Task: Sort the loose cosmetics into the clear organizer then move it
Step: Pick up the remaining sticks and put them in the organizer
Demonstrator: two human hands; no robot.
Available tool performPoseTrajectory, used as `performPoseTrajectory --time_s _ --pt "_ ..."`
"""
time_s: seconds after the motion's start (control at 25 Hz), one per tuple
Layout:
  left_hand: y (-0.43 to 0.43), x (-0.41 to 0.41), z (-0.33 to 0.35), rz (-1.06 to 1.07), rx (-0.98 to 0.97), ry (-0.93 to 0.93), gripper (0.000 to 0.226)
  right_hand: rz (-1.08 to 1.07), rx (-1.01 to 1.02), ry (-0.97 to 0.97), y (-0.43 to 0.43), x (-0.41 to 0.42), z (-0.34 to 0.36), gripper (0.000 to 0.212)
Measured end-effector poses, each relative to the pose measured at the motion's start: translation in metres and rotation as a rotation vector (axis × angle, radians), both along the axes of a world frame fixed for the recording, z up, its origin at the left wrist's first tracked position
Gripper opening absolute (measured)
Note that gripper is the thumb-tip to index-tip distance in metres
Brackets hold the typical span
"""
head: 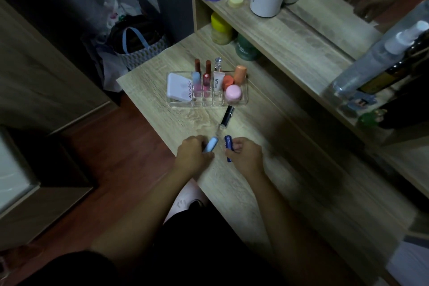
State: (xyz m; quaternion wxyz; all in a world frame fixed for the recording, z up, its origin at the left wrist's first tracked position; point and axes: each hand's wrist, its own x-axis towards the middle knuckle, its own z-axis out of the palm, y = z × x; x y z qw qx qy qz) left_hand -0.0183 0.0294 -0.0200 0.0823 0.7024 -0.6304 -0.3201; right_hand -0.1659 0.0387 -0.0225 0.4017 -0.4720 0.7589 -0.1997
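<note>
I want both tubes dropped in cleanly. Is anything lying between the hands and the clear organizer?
Yes. A black tube lies on the table between the clear organizer and the hands. The left hand holds a light blue tube, the right hand a dark blue tube.

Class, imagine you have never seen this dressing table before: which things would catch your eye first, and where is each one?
First, the two hands at the table's near edge: the left hand grips a light blue tube, the right hand a dark blue tube. Beyond them stands the clear organizer, crowded with colourful cosmetics, with a black tube lying loose just in front of it.
</note>
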Motion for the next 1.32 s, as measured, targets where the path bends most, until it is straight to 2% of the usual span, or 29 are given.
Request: performPoseTrajectory --time_s 0.08,0.16,0.24,0.36,0.52,1.0,1.32 --pt "0.008 0.002 0.001 0.088 0.064 0.074 0.024 -0.017 -0.017 -0.065 0.006 0.0 -0.001 0.034" --pt "0.009 0.006 0.006 0.247 0.091 0.236 0.018 -0.074 -0.103 -0.177 0.006 0.005 0.004 0.032" --pt "-0.001 0.009 0.014 0.339 -0.023 0.308 0.015 -0.128 -0.217 -0.272 -0.005 0.012 0.011 0.03" --pt "-0.036 0.017 0.029 0.338 -0.229 0.33 0.013 -0.152 -0.352 -0.357 -0.039 0.024 0.022 0.03" --pt "-0.077 0.02 0.036 0.35 -0.354 0.382 0.016 -0.109 -0.443 -0.343 -0.082 0.042 0.026 0.033" --pt "-0.104 0.022 0.013 0.197 -0.35 0.128 0.019 -0.024 -0.474 -0.19 -0.107 0.054 0.007 0.029" --pt "-0.103 0.019 0.011 0.174 -0.324 0.073 0.02 0.034 -0.524 -0.081 -0.1 0.056 0.009 0.031"
